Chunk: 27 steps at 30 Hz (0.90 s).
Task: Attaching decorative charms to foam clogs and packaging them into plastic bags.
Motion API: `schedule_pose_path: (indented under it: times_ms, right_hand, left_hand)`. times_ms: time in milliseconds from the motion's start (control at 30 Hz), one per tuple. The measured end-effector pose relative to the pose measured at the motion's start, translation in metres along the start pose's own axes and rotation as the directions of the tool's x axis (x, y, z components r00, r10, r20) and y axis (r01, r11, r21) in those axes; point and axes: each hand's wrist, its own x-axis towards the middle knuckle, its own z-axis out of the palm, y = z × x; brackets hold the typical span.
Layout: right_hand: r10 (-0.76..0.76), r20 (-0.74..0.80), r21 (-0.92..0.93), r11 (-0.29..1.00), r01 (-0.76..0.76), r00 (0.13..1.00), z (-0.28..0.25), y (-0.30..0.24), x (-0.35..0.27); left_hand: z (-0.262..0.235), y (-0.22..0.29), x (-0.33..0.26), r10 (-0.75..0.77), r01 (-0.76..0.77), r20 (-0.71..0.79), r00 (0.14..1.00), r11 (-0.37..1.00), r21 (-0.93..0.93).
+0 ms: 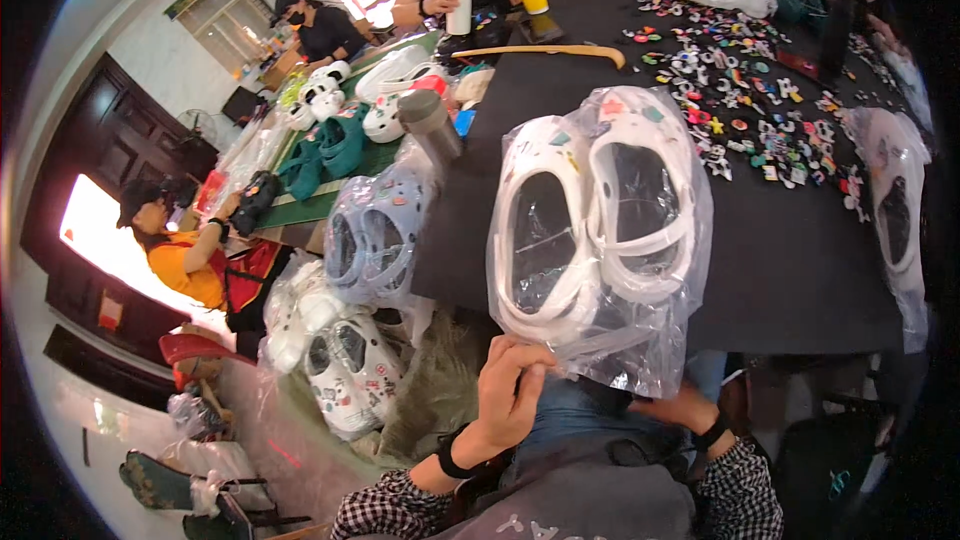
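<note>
A pair of white clogs point(645, 170) with small charms on the toes lies inside a clear plastic bag point(640, 360), at the near edge of the black table. My left hand point(512, 387) is closed, pinching the bag's lower left edge between thumb and fingers. Below the bag's lower right corner is my right hand point(682, 408); its fingers are hidden behind the plastic and blurred, so its grip cannot be made out. To the left, a bagged pair of light blue clogs point(380, 230) stands at the table's edge.
Many small colourful shoe charms point(740, 80) spread over the black table point(800, 290)'s far right. A grey tumbler point(430, 125), a wooden stick point(540, 51) and green clogs point(325, 155) lie beyond. More bagged white clogs point(355, 370) fill a sack at lower left. Other people sit around.
</note>
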Motion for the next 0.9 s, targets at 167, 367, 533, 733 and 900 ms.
schedule_pose_path:
  times_ms: [167,367,533,733,900]
  right_hand:
    - [-0.015,0.13,0.218,0.976,-0.014,0.991,-0.069,-0.067,-0.029]
    - [-0.016,-0.319,0.12,0.991,0.057,0.948,-0.172,-0.128,-0.032]
    - [-0.074,-0.906,-0.015,0.99,0.143,0.417,-0.208,-0.115,-0.012]
    - [-0.254,-0.56,-0.056,0.961,0.27,0.788,-0.121,-0.175,-0.032]
    - [-0.429,-0.381,-0.328,0.891,0.314,0.819,-0.058,-0.174,-0.002]
  left_hand:
    - [-0.009,0.001,-0.007,0.115,-0.121,-0.046,0.992,0.983,-0.136]
    - [-0.022,-0.017,-0.022,0.083,-0.098,-0.208,0.975,0.993,-0.064]
    - [-0.017,0.006,-0.019,-0.042,0.023,-0.242,0.969,0.997,-0.08]
    - [-0.027,-0.006,-0.027,-0.119,0.074,-0.223,0.968,0.977,-0.198]
    - [-0.018,0.01,-0.011,0.062,-0.096,-0.22,0.973,0.985,-0.145]
